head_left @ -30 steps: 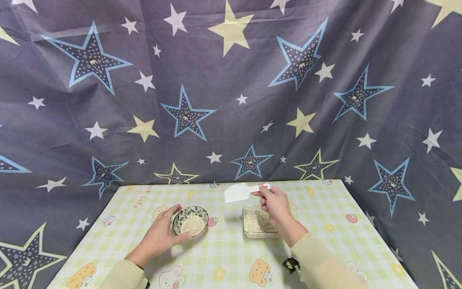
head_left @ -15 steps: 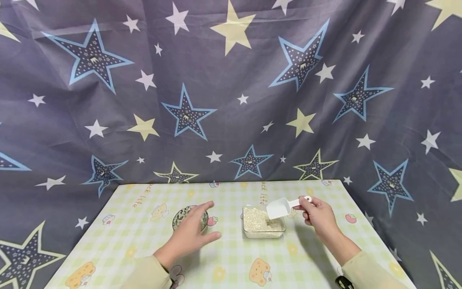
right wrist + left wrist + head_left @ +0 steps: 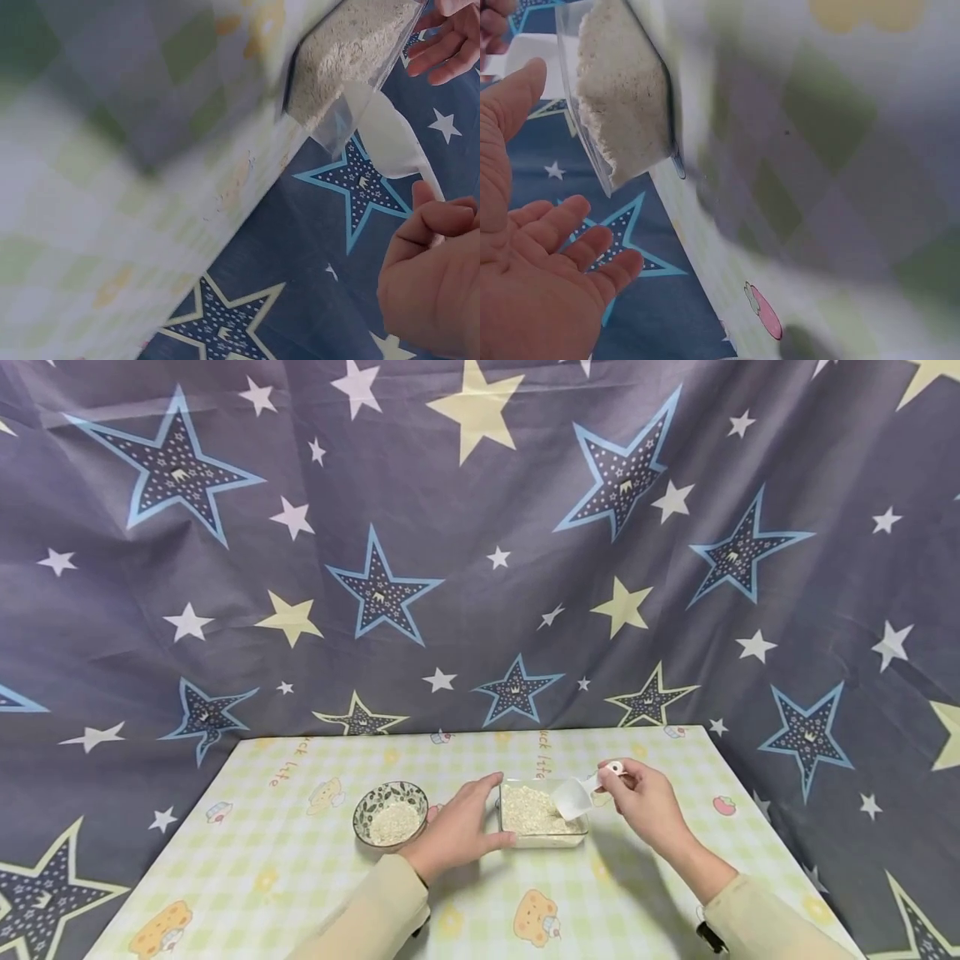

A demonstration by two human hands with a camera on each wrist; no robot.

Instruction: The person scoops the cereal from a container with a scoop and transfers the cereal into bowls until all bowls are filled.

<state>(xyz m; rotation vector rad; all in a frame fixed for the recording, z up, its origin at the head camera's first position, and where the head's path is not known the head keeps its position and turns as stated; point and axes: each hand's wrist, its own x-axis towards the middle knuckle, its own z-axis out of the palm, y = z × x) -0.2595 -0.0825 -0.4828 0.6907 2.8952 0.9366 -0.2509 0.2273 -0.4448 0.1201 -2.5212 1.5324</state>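
Observation:
My right hand (image 3: 651, 806) pinches the handle of a white plastic scoop (image 3: 573, 799), whose blade dips into the pale flakes, which look like oats, at the right side of a rectangular glass container (image 3: 543, 841). At that container's left side is my left hand (image 3: 459, 831), fingers spread and thumb near the front corner; whether it touches the glass I cannot tell. The left wrist view shows this palm (image 3: 540, 292) with nothing in it. Left of the hand stands a round bowl (image 3: 362, 821) with a dark leaf pattern, holding more of the same flakes.
A checked tablecloth (image 3: 270, 852) with cartoon prints covers the table. Behind it hangs a dark star-patterned curtain (image 3: 480, 527), close to the table's far edge.
My left hand has left the bowl and moved right to the glass container. The scoop, held in my right hand, went right, then down into the flakes.

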